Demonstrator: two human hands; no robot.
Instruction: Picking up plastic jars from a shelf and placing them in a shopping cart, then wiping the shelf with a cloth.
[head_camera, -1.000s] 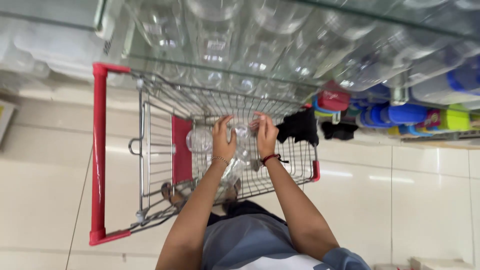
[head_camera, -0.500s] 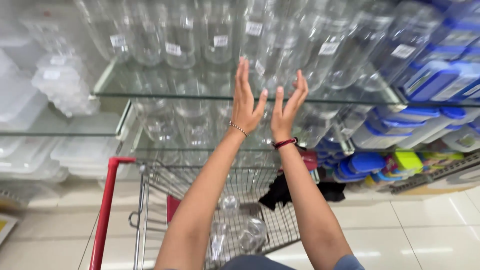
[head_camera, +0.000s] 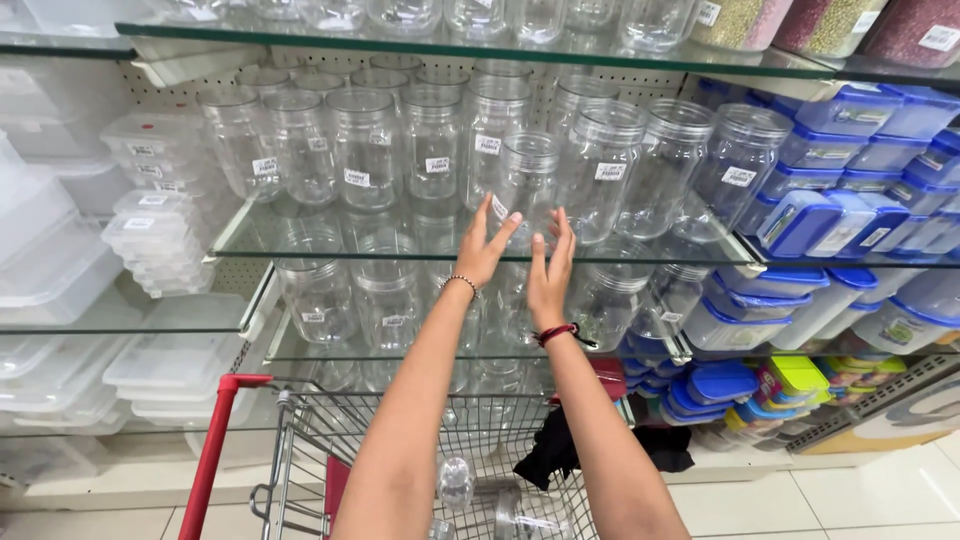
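Both my arms reach up over a shopping cart toward a glass shelf (head_camera: 400, 250) packed with clear plastic jars. My left hand (head_camera: 487, 248), with a bead bracelet at the wrist, and my right hand (head_camera: 550, 268), with a red band, have their fingers spread. They are close together in front of the lower part of one clear jar (head_camera: 527, 175) at the shelf's front edge. Whether the fingers touch it, I cannot tell. Neither hand holds anything. Clear jars (head_camera: 456, 482) lie in the wire cart (head_camera: 400, 425) below.
The cart has a red handle (head_camera: 212, 455) and a black cloth (head_camera: 553, 452) in its basket. Stacked clear lidded boxes (head_camera: 150, 215) fill the shelves on the left. Blue-lidded containers (head_camera: 850, 190) fill those on the right. More jars stand on the top shelf (head_camera: 420, 45).
My hands came up from the jars in the cart to the shelf and have now dropped from the upper row to a front jar.
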